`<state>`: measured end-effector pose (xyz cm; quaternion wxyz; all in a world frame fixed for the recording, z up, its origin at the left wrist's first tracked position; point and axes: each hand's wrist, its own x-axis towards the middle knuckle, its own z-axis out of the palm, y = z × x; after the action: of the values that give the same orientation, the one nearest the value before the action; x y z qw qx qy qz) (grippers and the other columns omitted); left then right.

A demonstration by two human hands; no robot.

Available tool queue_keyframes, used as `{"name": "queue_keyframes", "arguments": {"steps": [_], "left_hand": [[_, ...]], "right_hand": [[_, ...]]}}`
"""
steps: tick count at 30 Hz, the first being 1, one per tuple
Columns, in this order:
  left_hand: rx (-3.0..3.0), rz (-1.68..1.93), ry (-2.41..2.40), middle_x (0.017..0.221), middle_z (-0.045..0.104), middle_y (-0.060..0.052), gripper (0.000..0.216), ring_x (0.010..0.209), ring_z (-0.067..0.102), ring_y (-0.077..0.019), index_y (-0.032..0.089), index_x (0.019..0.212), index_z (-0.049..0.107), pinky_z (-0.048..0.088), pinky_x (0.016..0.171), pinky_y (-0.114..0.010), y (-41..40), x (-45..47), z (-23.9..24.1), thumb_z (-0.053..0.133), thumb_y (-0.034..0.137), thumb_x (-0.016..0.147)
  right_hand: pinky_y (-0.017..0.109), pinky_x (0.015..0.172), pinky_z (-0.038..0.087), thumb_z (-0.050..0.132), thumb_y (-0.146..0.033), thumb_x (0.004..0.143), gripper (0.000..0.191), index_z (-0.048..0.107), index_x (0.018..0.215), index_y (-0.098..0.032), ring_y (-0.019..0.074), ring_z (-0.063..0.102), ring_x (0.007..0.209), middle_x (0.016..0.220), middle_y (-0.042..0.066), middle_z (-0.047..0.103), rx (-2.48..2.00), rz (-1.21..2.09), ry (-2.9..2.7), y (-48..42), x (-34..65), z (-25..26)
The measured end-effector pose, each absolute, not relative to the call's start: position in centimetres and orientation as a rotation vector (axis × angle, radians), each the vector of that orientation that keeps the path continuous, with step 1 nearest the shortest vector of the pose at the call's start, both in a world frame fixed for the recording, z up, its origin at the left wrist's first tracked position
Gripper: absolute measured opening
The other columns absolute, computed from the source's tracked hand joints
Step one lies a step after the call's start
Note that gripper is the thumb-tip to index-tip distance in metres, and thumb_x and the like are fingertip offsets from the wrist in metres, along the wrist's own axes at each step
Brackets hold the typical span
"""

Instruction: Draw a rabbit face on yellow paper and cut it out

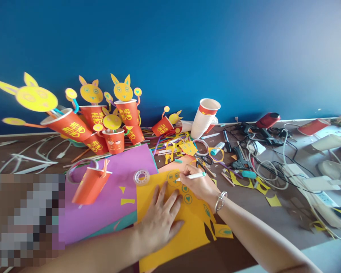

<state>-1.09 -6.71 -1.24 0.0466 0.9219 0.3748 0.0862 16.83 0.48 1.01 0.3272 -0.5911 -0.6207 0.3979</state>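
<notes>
My left hand (160, 220) lies flat with fingers spread on a sheet of yellow paper (155, 248). In my right hand (197, 182) is a white marker pen (194, 176), its tip touching the paper at a drawn round face (173, 178). Just below that face are small circles with green hearts (188, 199). Green-centred ear shapes are drawn lower down, near the cut right edge of the sheet. A roll of clear tape (141, 177) rests at the sheet's upper left corner, beside purple paper (108, 189).
Several red paper cups (66, 125) with yellow animal heads stand at the back left. One red cup (92, 185) lies on the purple paper. A stack of white cups (202, 121), scissors (204, 161), yellow scraps (273, 201), a glue gun (240, 157) and tangled cables (269, 174) are to the right.
</notes>
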Motion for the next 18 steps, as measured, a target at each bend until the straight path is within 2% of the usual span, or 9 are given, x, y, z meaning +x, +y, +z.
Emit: {"name": "queue_keyframes", "arguments": {"steps": [6,13,18], "left_hand": [[2.814,0.272,1.14,0.139,0.047,-0.009,0.056,0.134,0.027,-0.0416,0.021,0.137,0.045,0.029,0.105,-0.059,-6.7,-1.2,-1.2,0.039,0.052,0.091],[2.793,0.281,1.149,0.138,0.048,-0.009,0.056,0.135,0.027,-0.04,0.022,0.137,0.043,0.026,0.107,-0.059,-6.7,-1.1,-1.2,0.039,0.052,0.091],[2.802,0.268,1.139,0.138,0.048,-0.008,0.056,0.134,0.027,-0.0415,0.02,0.137,0.043,0.027,0.106,-0.06,-6.6,-1.1,-1.3,0.04,0.051,0.091]], "right_hand": [[0.021,0.046,0.028,0.05,-0.025,0.071,0.021,0.039,0.054,-0.02,0.0095,0.035,0.052,0.054,-0.004,0.041,-1.607,1.079,-1.603,0.4,16.6,2.7],[0.021,0.046,0.029,0.052,-0.025,0.07,0.019,0.04,0.056,-0.02,0.0094,0.036,0.053,0.056,-0.004,0.043,-1.542,1.014,-1.628,0.5,16.8,0.6],[0.023,0.048,0.034,0.055,-0.037,0.073,0.025,0.041,0.059,-0.021,0.0111,0.044,0.052,0.053,-0.003,0.049,-1.403,1.25,-1.363,1.2,17.4,-0.4]]}}
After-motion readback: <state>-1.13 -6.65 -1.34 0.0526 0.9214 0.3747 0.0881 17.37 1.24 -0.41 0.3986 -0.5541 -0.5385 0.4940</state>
